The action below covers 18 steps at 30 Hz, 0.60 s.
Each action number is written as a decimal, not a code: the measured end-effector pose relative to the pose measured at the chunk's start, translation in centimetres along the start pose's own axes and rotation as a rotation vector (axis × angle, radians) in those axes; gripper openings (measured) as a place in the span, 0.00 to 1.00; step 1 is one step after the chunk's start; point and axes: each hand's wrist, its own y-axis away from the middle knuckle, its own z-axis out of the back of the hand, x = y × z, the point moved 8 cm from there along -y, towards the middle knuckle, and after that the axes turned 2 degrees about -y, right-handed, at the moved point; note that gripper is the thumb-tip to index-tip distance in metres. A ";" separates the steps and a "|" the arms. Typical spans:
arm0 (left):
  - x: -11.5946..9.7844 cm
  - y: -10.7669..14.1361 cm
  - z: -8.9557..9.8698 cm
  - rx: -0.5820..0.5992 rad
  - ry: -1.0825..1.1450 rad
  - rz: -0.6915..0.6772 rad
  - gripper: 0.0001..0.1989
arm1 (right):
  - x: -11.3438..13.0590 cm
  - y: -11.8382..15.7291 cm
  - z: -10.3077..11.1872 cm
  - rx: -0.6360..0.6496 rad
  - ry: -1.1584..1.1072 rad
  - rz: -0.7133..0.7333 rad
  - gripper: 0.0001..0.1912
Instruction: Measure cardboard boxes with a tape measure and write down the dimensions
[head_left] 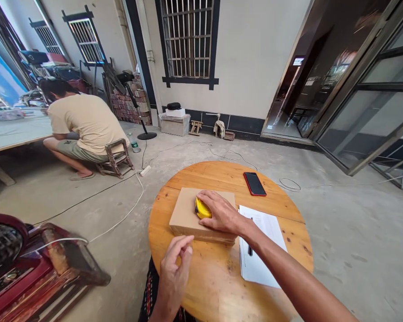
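Note:
On the round wooden table (pixel 221 277) lies a flat brown cardboard box (pixel 184 203). My right hand (pixel 220 211) is closed around a yellow tape measure (pixel 202 209) on top of the box. Near the box's front left corner, my left hand (pixel 176 264) hovers with nothing in it, its thumb and fingers apart. White paper sheets (pixel 263 259) lie to the right of the box, partly under my right forearm. A black pen (pixel 250 248) rests on the sheets, also partly hidden by that arm.
A phone with a red edge (pixel 255 184) lies at the table's back right. A red fan on a wooden stand (pixel 30 268) is at the lower left. Cables (pixel 121 219) cross the floor. A person (pixel 83 125) sits on a low wooden chair (pixel 116 156) by another table.

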 end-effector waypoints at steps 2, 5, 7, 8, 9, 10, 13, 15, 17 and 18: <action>0.8 0.9 -0.4 0.035 0.000 0.018 0.15 | 0.2 -0.6 0.2 0.020 0.014 0.016 0.36; 2.0 2.1 -1.3 0.107 0.004 0.053 0.15 | 0.9 -0.8 0.4 0.044 0.027 0.054 0.36; 2.5 2.8 -2.0 0.152 0.004 0.059 0.15 | 1.0 -0.2 1.1 0.024 0.035 0.059 0.35; 2.7 3.2 -2.3 0.172 0.004 0.062 0.15 | 0.8 0.4 1.8 -0.013 0.033 0.050 0.34; 2.8 3.5 -2.5 0.193 0.003 0.066 0.15 | 0.4 1.2 2.8 -0.070 0.023 0.030 0.30; 2.9 3.8 -2.8 0.213 -0.001 0.072 0.14 | -0.4 2.4 3.9 -0.141 0.011 -0.009 0.25; 3.0 4.4 -3.5 0.257 -0.012 0.071 0.14 | -4.4 7.4 6.0 -0.265 0.005 -0.240 0.12; 2.7 4.4 -4.2 0.274 -0.014 0.042 0.14 | -7.0 11.2 4.7 -0.115 0.105 -0.387 0.14; 1.8 4.2 -5.1 0.281 -0.037 -0.041 0.13 | -8.1 14.4 3.0 -0.038 0.164 -0.399 0.14; 1.0 4.0 -5.6 0.277 -0.064 -0.114 0.13 | -8.3 15.7 1.9 -0.006 0.197 -0.388 0.16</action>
